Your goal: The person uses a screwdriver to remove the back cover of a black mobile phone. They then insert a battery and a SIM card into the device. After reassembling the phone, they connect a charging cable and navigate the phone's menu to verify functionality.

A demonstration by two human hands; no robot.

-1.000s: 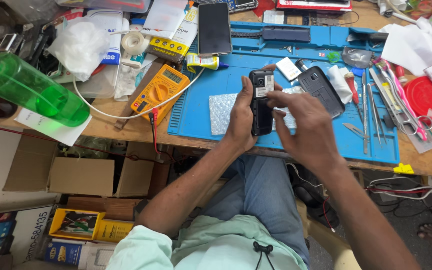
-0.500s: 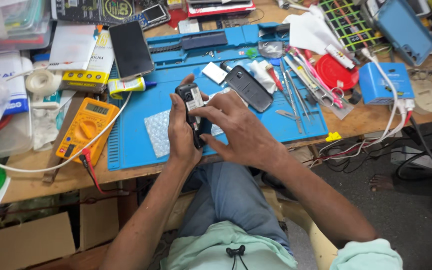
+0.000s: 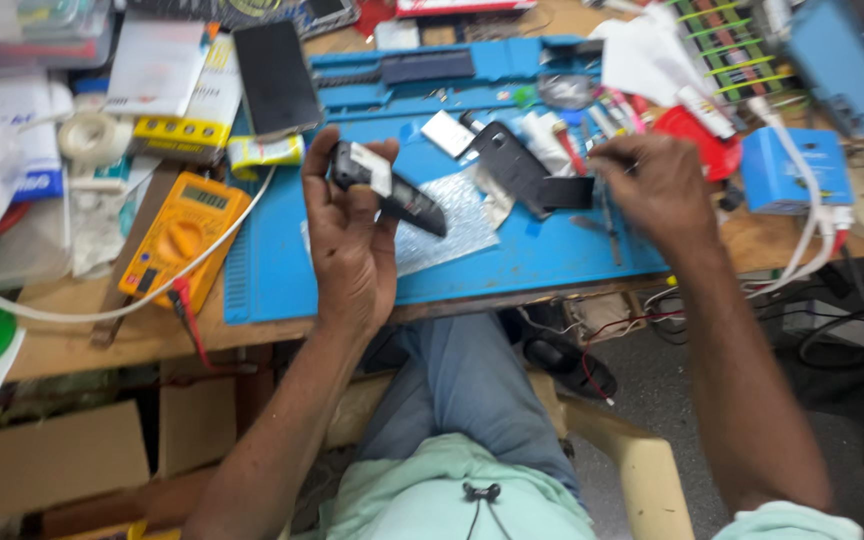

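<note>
The left hand (image 3: pixel 352 240) grips a small dark phone (image 3: pixel 389 188), while the right hand (image 3: pixel 657 190) pinches a thin tool (image 3: pixel 607 225) over the blue mat (image 3: pixel 532 260).

Bare forearms, pale mint-green short-sleeved shirt (image 3: pixel 452 495), blue jeans (image 3: pixel 462 385), black earphone cable (image 3: pixel 482 497) at the chest

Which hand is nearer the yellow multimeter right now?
Left. The left hand, holding a small dark phone, is just right of the yellow multimeter. The right hand is far across the blue mat among the tools.
</note>
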